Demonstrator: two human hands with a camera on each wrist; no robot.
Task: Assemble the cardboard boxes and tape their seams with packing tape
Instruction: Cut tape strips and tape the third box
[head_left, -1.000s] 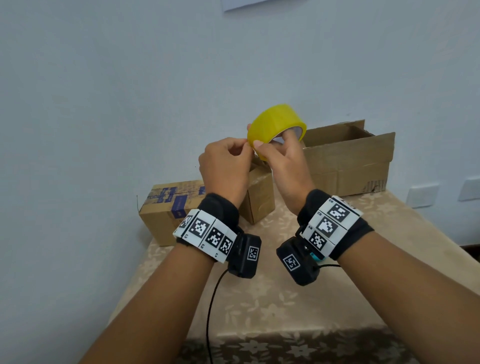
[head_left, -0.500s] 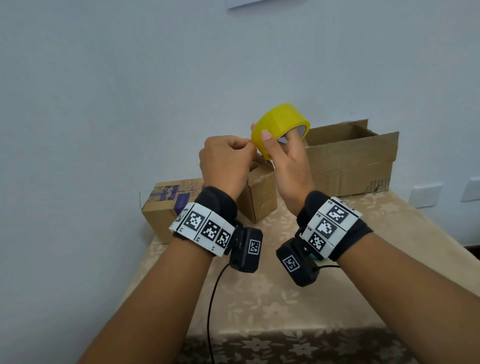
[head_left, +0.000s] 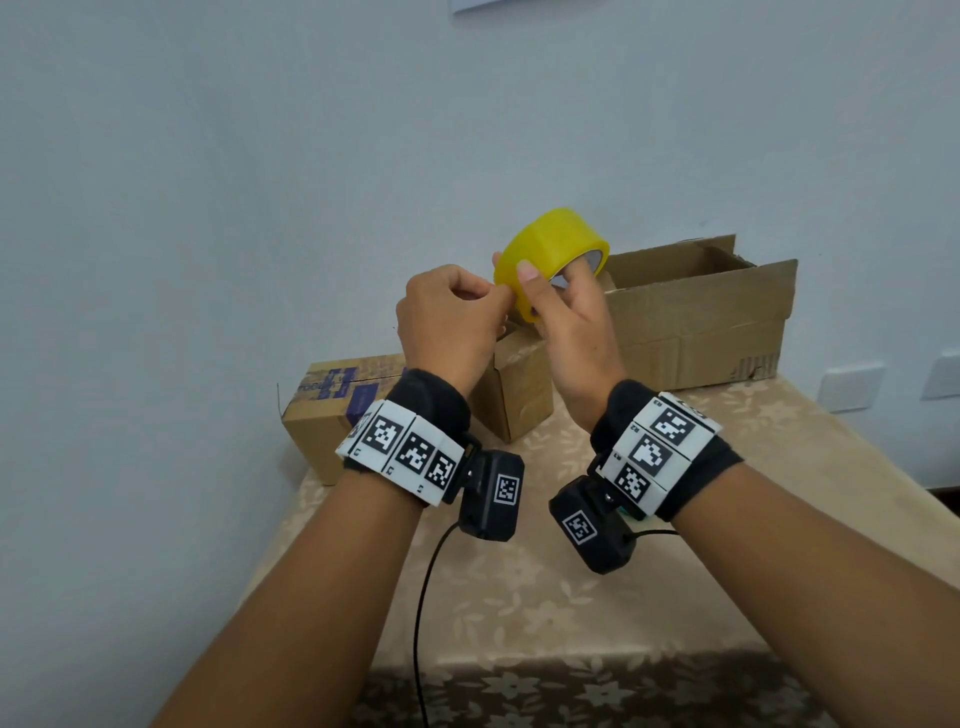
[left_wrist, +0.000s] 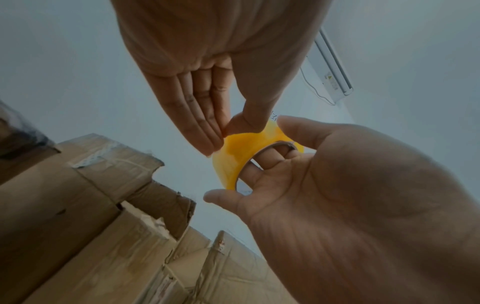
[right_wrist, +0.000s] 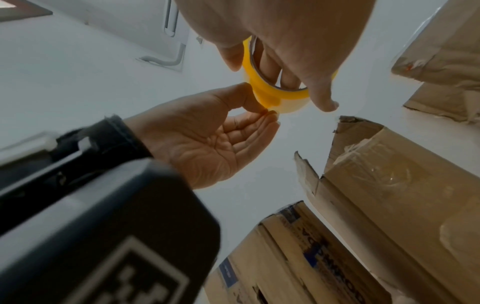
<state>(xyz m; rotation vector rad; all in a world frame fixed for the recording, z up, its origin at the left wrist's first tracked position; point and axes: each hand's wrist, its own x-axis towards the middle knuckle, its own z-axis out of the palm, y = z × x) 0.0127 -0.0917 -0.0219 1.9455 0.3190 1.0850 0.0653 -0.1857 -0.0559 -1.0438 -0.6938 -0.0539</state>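
A yellow roll of packing tape (head_left: 550, 249) is held up in front of me above the table. My right hand (head_left: 566, 317) grips it, fingers through the core and thumb on the outer face. My left hand (head_left: 452, 322) pinches at the roll's lower left edge between thumb and fingertips (right_wrist: 270, 112); the left wrist view shows this pinch on the tape roll (left_wrist: 233, 152). Below the hands a small cardboard box (head_left: 519, 384) stands with open flaps. A larger open box (head_left: 696, 322) sits at the back right, and a closed box with blue print (head_left: 332, 405) lies at the left.
The table (head_left: 675, 519) has a beige floral cloth and stands against a pale wall. Wall sockets (head_left: 852, 387) show at the far right. A black cable (head_left: 421, 597) hangs from my left wrist camera over the table's front.
The tape roll and both hands have risen slightly and the roll has turned a little in my right hand. My left hand's pinch has shifted lower on the roll's edge.
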